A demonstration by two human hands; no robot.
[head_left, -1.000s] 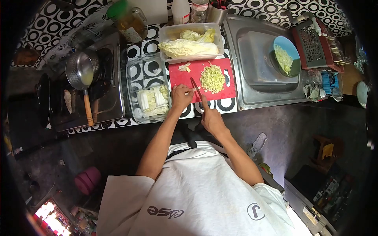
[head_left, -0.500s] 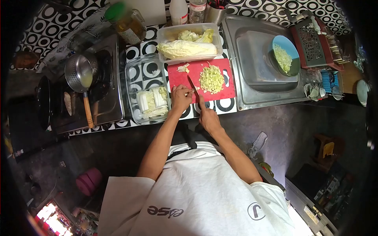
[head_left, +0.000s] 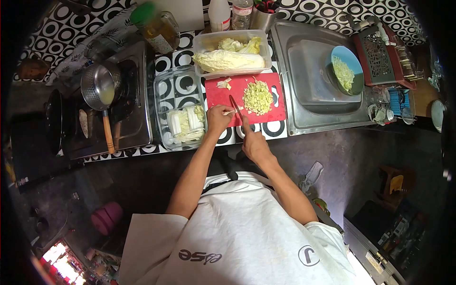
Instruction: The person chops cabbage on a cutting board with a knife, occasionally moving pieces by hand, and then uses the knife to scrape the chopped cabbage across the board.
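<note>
Head view, looking straight down on a counter w/ black-and-white circle pattern. Biggest thing: the steel sink on the right, a blue bowl of shredded cabbage leaning inside it, prob. parked there to keep the counter free. Left side, a stove w/ a small pot, wooden handle pointing toward the person. Between stove and board, a glass dish holding stacked white cabbage pieces, close by the left hand. Behind the board, a plastic tub w/ a half cabbage head.

Red cutting board sits at the counter's front edge, chopped pile pushed to its right half, leaving the near-left corner as the cutting spot. Right hand is wrapped round the knife handle, blade angled up-left across the board. Left hand has fingers curled in tight, pinning a small cabbage strip just beside the blade, fingertips tucked back, away from the edge I'd guess.
</note>
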